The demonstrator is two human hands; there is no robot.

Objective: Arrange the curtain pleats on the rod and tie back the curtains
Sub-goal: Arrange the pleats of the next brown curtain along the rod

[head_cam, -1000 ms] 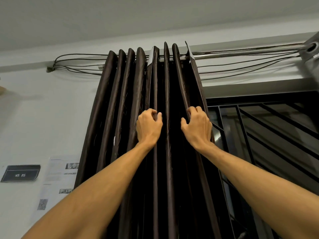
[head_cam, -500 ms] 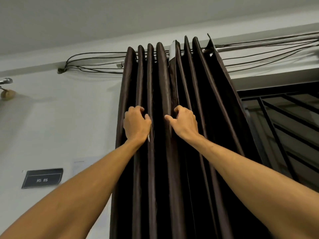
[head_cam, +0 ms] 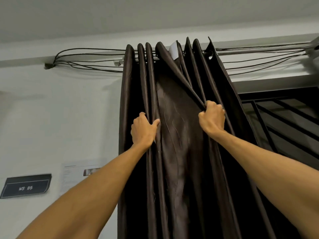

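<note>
Both hands gripped the dark curtain point(head_cam: 179, 152), which hung bunched on the rod point(head_cam: 250, 52) beside the window. The left hand point(head_cam: 143, 130) curled round one pleat and the right hand point(head_cam: 212, 118) was fisted on another, with a flat panel stretched between them. Doing this well probably meant drawing the folds apart evenly and gently, so the heading slid rather than snagged.

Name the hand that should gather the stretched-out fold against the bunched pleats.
The right hand, probably: it grips the stretched-out fold, while the left hand holds the bunched pleats steady.
</note>
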